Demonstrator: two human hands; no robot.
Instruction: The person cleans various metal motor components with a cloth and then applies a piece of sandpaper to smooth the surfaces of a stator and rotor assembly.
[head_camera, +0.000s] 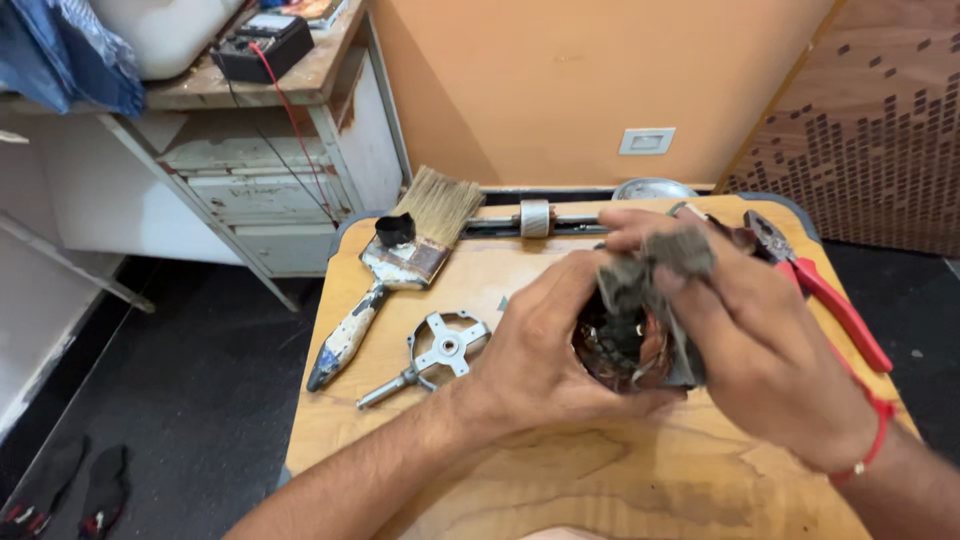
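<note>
Hands meet over the middle of the wooden desk (520, 500). The left hand (530, 350) is curled tight around a round motor part (625, 350) with shiny copper wire inside, and holds it up just above the desk. The right hand (740, 340) pinches a dirty grey rag (650, 265) against the top of that part, so its grip is closed on the rag.

Those copper wires look thin. I think a hard rub could bend or scratch them, or the rag could catch on a wire end and pull it loose. The part looks greasy, so it could slip out of the left hand and bang down on the desk.

A metal bracket (445, 350) with four arms lies just beside the left wrist. A bump from the arm could push it toward the near edge. An old paint brush (395, 265) lies further left, with a small black cap (395, 230) at its bristle end. Red pliers (810, 280) lie close behind the right hand, and a long rod (540, 220) and a metal dish (655, 188) rest at the far edge. A quick swing of the right hand could knock the pliers off.
</note>
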